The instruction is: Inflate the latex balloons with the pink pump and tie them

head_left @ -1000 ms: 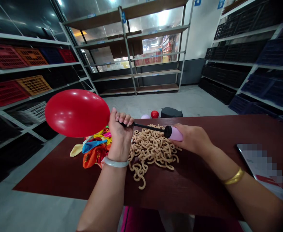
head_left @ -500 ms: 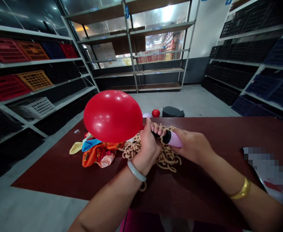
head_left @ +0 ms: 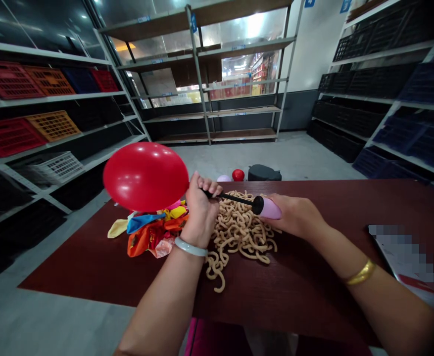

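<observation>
A large inflated red balloon (head_left: 146, 176) hangs over the left of the table, its neck end at my left hand (head_left: 202, 202). That hand is closed around the black end of a balloon pump, and its fingers hide where neck and pump meet. The pump's thin black rod (head_left: 237, 199) shows between my hands. My right hand (head_left: 294, 213) is wrapped round the lilac body of the balloon pump (head_left: 270, 209). Below lies a heap of tan curled, rope-like pieces (head_left: 244, 232). Left of it are flat balloons, including a blue balloon (head_left: 142, 222), and crumpled orange wrapping (head_left: 142, 242).
The dark red table (head_left: 294, 287) bears a flat, partly blurred object (head_left: 402, 257) at right. Past its far edge are a red ball-like thing (head_left: 238, 175) and a dark grey seat (head_left: 264, 172). Shelves with crates (head_left: 53, 124) line both sides.
My left hand and the red balloon have moved left, away from my right hand. The pump is drawn out, so its black rod now shows. My right hand has barely moved.
</observation>
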{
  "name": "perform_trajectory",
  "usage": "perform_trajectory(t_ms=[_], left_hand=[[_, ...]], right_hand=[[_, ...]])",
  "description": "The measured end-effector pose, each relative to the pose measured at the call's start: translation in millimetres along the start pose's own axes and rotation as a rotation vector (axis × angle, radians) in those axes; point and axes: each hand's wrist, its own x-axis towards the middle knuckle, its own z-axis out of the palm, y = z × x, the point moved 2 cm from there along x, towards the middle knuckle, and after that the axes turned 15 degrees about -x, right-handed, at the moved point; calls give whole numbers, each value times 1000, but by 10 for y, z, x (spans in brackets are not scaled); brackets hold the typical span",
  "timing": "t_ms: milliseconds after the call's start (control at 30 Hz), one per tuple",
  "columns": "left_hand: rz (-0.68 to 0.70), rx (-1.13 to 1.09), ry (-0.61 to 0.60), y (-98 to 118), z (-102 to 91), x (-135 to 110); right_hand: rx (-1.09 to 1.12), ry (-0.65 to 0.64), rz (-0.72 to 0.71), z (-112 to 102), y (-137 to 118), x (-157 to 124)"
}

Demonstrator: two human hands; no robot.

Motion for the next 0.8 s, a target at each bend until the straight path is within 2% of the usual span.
perform_trajectory(t_ms=[133, 233, 467, 667, 800], left_hand=[[95, -32, -4, 278, 9, 82], [106, -41, -9, 265, -22, 84], [32, -56, 39, -136, -156, 7], [-84, -44, 0, -562, -218, -207], [-113, -37, 15, -716, -247, -285]], right_hand=[[-23, 3, 4, -2, 59, -8], [-43, -10, -4, 12, 63, -17], [-111, -39, -6, 23, 8, -39], [-102, -32, -9, -39, -117, -54], [-85, -43, -5, -38, -193, -58]])
